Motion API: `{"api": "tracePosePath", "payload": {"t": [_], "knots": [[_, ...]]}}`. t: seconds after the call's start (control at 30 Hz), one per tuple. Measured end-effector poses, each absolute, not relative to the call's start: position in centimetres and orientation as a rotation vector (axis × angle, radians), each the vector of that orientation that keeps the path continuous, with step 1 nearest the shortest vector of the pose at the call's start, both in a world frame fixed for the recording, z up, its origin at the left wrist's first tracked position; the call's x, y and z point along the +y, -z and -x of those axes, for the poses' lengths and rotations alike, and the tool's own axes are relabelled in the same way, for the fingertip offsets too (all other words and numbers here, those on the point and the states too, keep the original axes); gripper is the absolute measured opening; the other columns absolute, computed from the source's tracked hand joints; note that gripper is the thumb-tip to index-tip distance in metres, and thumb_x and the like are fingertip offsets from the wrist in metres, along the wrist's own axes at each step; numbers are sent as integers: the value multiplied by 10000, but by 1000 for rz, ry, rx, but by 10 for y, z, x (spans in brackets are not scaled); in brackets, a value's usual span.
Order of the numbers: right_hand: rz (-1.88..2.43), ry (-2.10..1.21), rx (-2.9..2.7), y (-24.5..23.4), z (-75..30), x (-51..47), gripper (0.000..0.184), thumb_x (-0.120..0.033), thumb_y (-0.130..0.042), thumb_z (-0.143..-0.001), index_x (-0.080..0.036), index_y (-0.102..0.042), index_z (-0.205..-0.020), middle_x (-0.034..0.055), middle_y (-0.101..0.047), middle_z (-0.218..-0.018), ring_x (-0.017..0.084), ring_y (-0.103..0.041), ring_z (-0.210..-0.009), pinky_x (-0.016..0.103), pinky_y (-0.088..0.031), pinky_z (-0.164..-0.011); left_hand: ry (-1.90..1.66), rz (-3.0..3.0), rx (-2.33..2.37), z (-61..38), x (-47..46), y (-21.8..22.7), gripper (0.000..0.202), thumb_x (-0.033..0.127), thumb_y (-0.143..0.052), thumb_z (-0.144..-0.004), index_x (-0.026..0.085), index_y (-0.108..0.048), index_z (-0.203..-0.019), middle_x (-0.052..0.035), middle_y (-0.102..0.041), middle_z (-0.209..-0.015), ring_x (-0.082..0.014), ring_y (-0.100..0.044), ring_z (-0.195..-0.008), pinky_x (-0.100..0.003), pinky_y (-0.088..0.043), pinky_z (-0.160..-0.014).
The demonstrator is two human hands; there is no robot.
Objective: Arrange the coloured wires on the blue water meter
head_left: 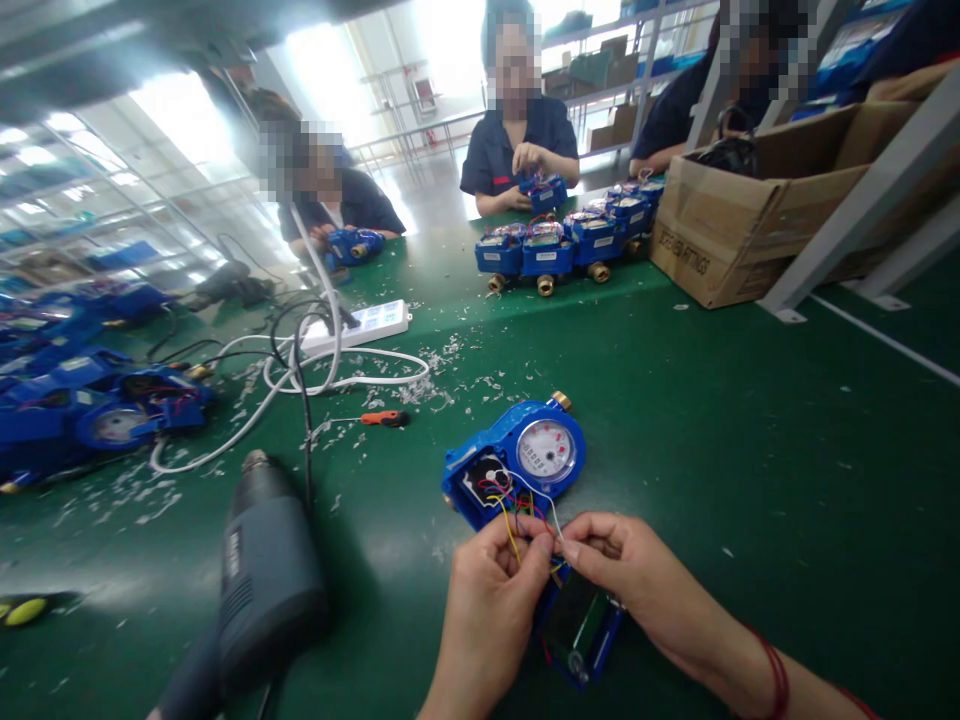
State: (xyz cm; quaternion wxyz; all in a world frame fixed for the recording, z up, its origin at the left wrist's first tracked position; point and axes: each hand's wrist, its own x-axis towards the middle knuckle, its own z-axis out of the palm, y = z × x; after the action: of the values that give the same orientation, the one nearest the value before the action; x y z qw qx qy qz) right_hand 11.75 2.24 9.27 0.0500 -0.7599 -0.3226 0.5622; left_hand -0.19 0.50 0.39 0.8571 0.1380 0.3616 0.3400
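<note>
The green tabletop [720, 410] fills most of the frame, and the blue meter [504, 432] lies on it just below centre, face up. Its long axis slants from lower left to upper right. From both grips it lies up the frame and slightly leftward. The left hand [495, 585] is the nearer, its fingers overlapping the lower edge of the meter's open compartment; the right hand [645, 565] sits farther off, toward the lower right. Each grip is closed in a fingertip pinch on thin wires [556, 516], the two sets of fingertips almost meeting; exactly which strand each one has is hidden by the fingers. Below them, at the lower centre, lies a blue cover [577, 620] with a dark inside, tilted along its own slant.

The meter's body is glossy blue, rounded around the dial and boxy at the compartment on the left. The dial [547, 449] is round and white with red marks. White, yellow and red strands trail from the compartment down to the fingers. A small brass fitting [560, 402] pokes out at the upper right end.
</note>
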Motion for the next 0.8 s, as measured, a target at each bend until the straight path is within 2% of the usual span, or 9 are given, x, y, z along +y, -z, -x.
{"api": "tracePosePath", "payload": {"t": [0.2,0.27,0.33,0.43,0.53,0.6,0.67,0.73,0.8], "knots": [[2294,-1768,-1036,-97,-115,25,354,-416,-486,-861,-67,-524,-912,53,-529,-829,91,-474,-729,220,-379,-685,-738,-277,772,3,5,-4,367,413,-533,-802,57,-496,-882,-26,-463,-670,-55,-365,-563,-158,-283,-512],[2227,-1838,-1072,-102,-118,26,356,-412,-455,-879,-77,-499,-990,67,-531,-893,106,-497,-789,234,-395,-730,-733,-295,784,3,5,-4,355,412,-517,-808,65,-487,-877,-20,-446,-662,-58,-355,-557,-166,-273,-506],[2097,-1952,-1128,-108,-123,25,409,-406,-498,-856,-95,-444,-1115,92,-516,-1015,136,-504,-920,265,-396,-834,-732,-325,812,2,4,-3,349,412,-502,-814,69,-484,-873,-21,-442,-666,-60,-342,-554,-172,-264,-499],[2054,-2031,-1395,-115,-133,19,722,-381,-681,-702,-174,-320,-1292,89,-419,-1222,170,-441,-1105,293,-340,-976,-742,-329,827,1,2,0,352,418,-500,-820,73,-484,-888,-31,-465,-700,-65,-355,-569,-179,-286,-513],[2245,-1812,-1910,-116,-140,9,1043,-412,-789,-511,-204,-239,-1373,66,-309,-1344,199,-324,-1232,289,-242,-1062,-780,-299,802,-1,0,5,361,431,-501,-827,74,-479,-879,-33,-471,-709,-74,-401,-609,-182,-327,-550],[2287,-1678,-2139,-113,-142,4,1065,-508,-751,-529,-149,-232,-1386,94,-291,-1357,221,-307,-1244,313,-230,-1070,-807,-264,783,-2,0,6,369,438,-507,-826,75,-460,-870,-27,-463,-697,-67,-408,-602,-172,-333,-545],[2281,-1589,-2256,-109,-142,0,1024,-563,-699,-577,-120,-246,-1381,112,-309,-1345,223,-325,-1233,321,-251,-1062,-838,-228,781,-2,0,4,371,431,-511,-830,90,-426,-951,2,-425,-654,-50,-388,-554,-153,-320,-511],[2266,-1535,-2295,-108,-142,-3,998,-550,-695,-589,-128,-245,-1374,105,-320,-1337,208,-332,-1230,308,-262,-1061,-897,-259,841,2,-1,-3,400,415,-488,-849,129,-349,-1092,19,-421,-648,-47,-376,-511,-142,-321,-475],[2288,-1509,-2262,-109,-142,-5,1004,-503,-715,-585,-147,-201,-1371,103,-324,-1330,195,-336,-1227,301,-269,-1058,-994,-343,1027,15,-8,-9,435,396,-453,-870,169,-273,-1195,0,-486,-726,-58,-406,-516,-147,-350,-469]]}}
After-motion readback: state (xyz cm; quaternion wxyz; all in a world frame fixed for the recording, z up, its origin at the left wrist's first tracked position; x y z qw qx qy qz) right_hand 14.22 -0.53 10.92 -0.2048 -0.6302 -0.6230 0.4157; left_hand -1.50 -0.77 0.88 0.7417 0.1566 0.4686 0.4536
